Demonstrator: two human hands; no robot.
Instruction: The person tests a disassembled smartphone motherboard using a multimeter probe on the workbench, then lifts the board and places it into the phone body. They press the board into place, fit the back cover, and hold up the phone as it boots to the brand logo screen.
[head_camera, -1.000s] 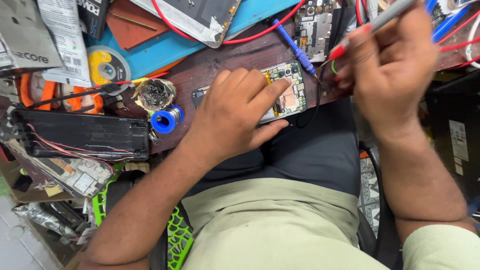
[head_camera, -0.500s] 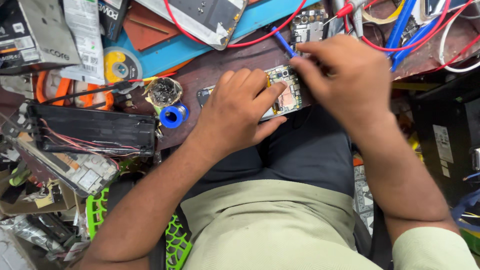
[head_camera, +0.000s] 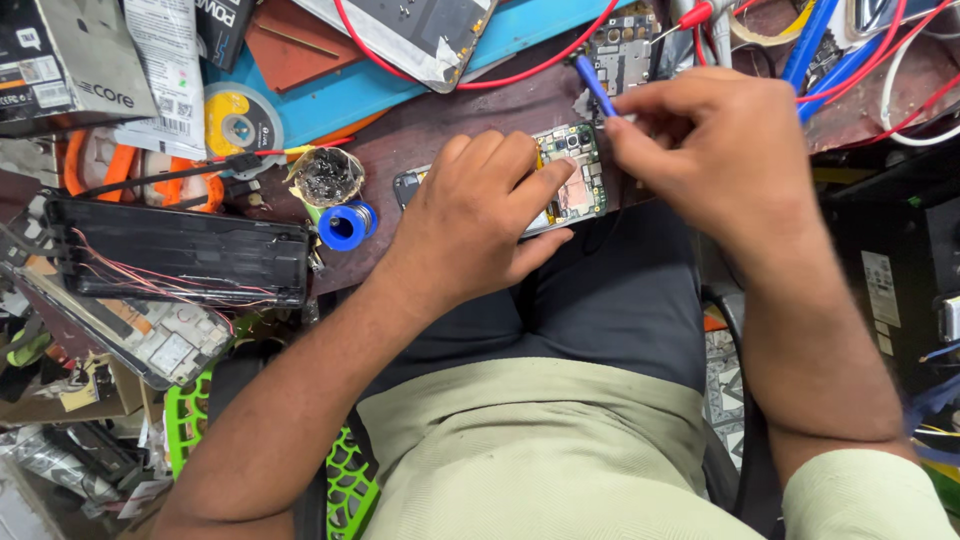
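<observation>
Since the earlier frame, the right hand (head_camera: 715, 150) has come down from the cables to the opened phone (head_camera: 570, 180), and its grip is now pinching a blue-handled tool (head_camera: 596, 86) just above the phone's upper edge. The left hand (head_camera: 480, 215) lies on the phone with its grip spread flat, pressing it on the brown table (head_camera: 440, 120). A blue solder spool (head_camera: 347, 225) stands near the left wrist.

left hand (head_camera: 480, 225) hides most of the opened phone (head_camera: 575, 185); tool tip indiscernible.
</observation>
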